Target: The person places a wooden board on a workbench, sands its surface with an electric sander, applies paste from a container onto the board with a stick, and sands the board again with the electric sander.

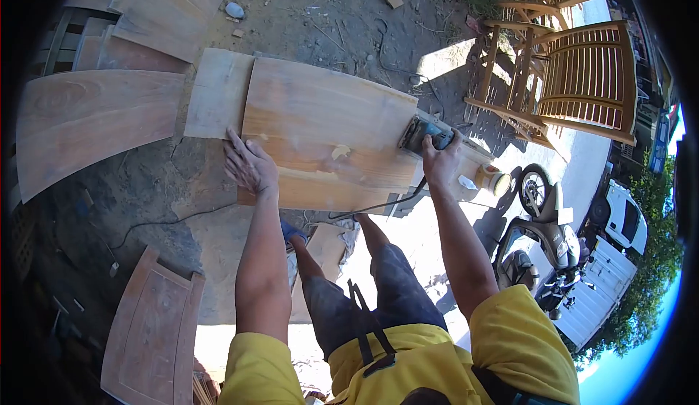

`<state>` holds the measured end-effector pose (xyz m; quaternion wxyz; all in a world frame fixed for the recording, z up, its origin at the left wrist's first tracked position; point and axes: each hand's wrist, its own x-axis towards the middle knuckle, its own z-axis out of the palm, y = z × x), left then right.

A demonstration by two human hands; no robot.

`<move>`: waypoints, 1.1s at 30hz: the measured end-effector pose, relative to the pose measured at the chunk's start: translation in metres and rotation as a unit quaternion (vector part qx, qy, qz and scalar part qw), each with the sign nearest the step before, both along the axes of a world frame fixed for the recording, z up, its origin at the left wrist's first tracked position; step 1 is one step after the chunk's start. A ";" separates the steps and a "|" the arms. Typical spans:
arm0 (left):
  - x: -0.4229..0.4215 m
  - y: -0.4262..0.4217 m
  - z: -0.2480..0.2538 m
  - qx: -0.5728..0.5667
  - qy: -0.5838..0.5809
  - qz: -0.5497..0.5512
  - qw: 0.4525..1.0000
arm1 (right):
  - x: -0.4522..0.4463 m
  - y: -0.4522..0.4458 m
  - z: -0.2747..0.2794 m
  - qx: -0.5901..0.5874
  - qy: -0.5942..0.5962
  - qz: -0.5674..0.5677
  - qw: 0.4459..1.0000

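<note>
A wide wooden panel [328,114] lies in front of me, with a pale putty-like patch [341,152] near its middle. My right hand [440,159] is wrapped round a teal and black electric sander [416,134], which sits at the panel's right end. From the sander a dark cord [386,205] runs down past the panel's near edge. At the panel's left end rests my left hand [251,166], fingers stretched out, beside a smaller pale board [217,92]. Its fingertips touch the wood; nothing shows inside this hand.
More wooden panels [102,117] lie at the left, and a framed panel [156,325] stands lower left. A tub [494,181] sits right of the sander. Slatted wooden chairs [582,77] stand at upper right, a motorcycle [539,241] below them. Another cord [167,221] crosses the ground.
</note>
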<state>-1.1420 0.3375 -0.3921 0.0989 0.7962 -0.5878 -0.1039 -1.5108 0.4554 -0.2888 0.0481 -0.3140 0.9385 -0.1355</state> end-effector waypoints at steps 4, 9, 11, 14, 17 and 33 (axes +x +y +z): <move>0.003 0.002 -0.006 -0.042 -0.015 0.012 0.999 | 0.026 -0.035 0.001 -0.014 -0.002 0.042 0.999; 0.002 0.001 -0.005 -0.013 -0.016 0.003 1.000 | 0.119 -0.112 0.010 -0.043 -0.068 0.237 0.968; 0.002 0.001 -0.002 -0.023 -0.021 0.011 0.999 | 0.160 -0.141 0.012 -0.021 -0.097 0.306 0.947; 0.002 0.000 -0.010 -0.016 -0.021 0.019 0.999 | 0.218 -0.187 0.014 0.012 -0.116 0.419 0.901; 0.005 0.004 -0.012 -0.021 -0.009 -0.002 1.000 | 0.257 -0.229 0.011 0.005 -0.113 0.514 0.851; 0.003 0.004 -0.005 0.016 0.001 0.015 1.000 | 0.228 -0.282 0.013 -0.005 -0.063 0.537 0.841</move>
